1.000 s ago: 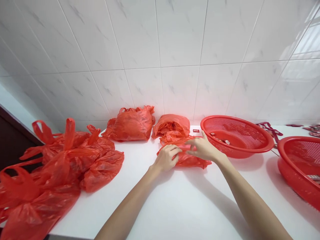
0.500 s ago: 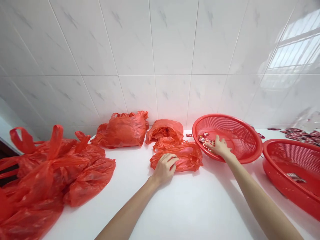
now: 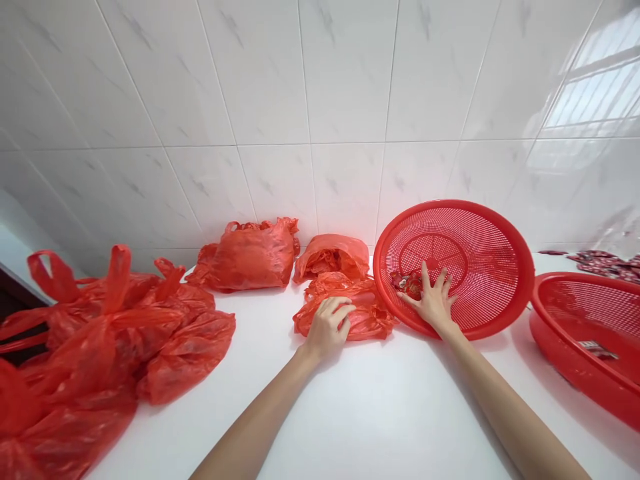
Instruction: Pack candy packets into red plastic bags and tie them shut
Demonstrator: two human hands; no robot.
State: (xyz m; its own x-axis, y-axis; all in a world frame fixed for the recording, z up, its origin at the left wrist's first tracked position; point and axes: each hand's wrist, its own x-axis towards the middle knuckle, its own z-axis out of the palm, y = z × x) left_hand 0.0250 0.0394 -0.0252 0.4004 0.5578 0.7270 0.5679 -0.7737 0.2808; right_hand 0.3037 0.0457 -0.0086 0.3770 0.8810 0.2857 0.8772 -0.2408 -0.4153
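My left hand (image 3: 330,327) rests at the near left edge of a crumpled red plastic bag (image 3: 373,319), its fingers curled on the film. My right hand (image 3: 435,297) reaches into a round red plastic basket (image 3: 493,267) with fingers spread. The basket is tilted up, its inside facing me and its lower left rim by the bag's right end. Small red wrapped packets (image 3: 411,283) lie bunched in the basket's left side, just beyond my right thumb and index finger.
A second red basket (image 3: 590,360) with a small packet stands at right, and loose dark red packets (image 3: 610,263) lie behind it. Along the tiled wall sit a filled red bag (image 3: 255,257) and an open-mouthed red bag (image 3: 333,250). More red bags (image 3: 95,360) crowd the left.
The basket has tipped up steeply toward me and leftward, and the packets have gathered at its left side. My right hand has spread its fingers. My left hand stays at the bag.
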